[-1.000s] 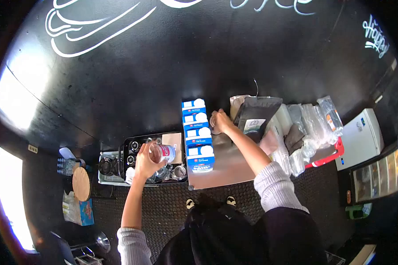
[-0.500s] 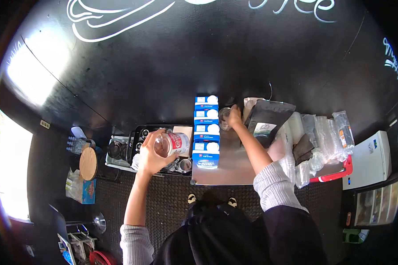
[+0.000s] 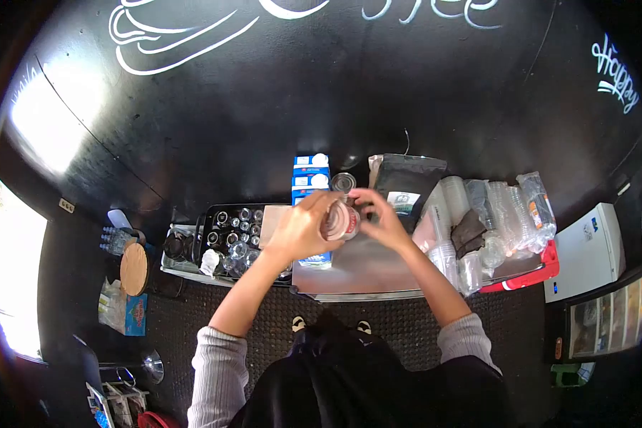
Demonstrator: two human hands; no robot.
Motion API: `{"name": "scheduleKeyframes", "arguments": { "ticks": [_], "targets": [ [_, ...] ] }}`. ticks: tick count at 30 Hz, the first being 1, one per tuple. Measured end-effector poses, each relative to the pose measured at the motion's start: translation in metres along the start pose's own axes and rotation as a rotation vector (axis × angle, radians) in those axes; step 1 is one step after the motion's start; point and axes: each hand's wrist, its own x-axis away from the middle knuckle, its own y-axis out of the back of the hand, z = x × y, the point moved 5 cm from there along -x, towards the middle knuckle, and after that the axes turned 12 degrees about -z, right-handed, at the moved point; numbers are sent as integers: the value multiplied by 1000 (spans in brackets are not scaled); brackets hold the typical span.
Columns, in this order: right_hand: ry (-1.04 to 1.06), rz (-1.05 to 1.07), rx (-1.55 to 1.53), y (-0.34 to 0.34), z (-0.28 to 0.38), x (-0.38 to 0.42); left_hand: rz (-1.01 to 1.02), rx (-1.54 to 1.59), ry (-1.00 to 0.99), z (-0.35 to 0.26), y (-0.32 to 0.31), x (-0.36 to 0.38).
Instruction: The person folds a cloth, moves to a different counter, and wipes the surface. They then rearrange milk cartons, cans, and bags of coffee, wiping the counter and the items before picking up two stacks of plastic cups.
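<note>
From the head camera I have both hands near the middle of the frame. My left hand [image 3: 301, 227] is wrapped around a can [image 3: 341, 222] with red lettering, holding it above the worktop [image 3: 378, 262], its round, pinkish end turned up toward my view. My right hand [image 3: 384, 221] is just beside the can, on its right, fingers curved and spread apart; I cannot tell whether the fingertips touch it.

Just above the can in the frame, a second round container [image 3: 344, 182] stands on the worktop, near the right side of the blue-and-white cartons [image 3: 311, 171]. The left hand covers part of that row of cartons. A dark pouch [image 3: 415, 175] with a white label stands upper right of my right hand, and farther right I see clear plastic cups [image 3: 453, 191], some stacked, with a dark cloth [image 3: 469, 232] among them.

Left of centre, a black tray [image 3: 208, 215] holds small glass jars [image 3: 234, 237], with a cardboard box [image 3: 272, 222] at its right end. The wall [image 3: 335, 100] across the top of the frame is black with white lettering.
</note>
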Motion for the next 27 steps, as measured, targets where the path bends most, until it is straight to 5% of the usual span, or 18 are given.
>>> {"name": "scheduleKeyframes", "arguments": {
  "ticks": [3,9,13,19,27],
  "targets": [
    [277,23,406,-3,17,31,59,-8,-4,-7,-30,2],
    [136,-65,471,-1,-25,56,196,-32,45,-6,-66,16],
    [43,-247,401,-6,-59,57,71,133,83,1,-51,16],
    [-92,-365,470,-28,-123,42,57,-263,-13,43,-41,58],
    [-256,-515,475,-44,-163,18,134,-179,45,64,-51,82]
  ]
}}
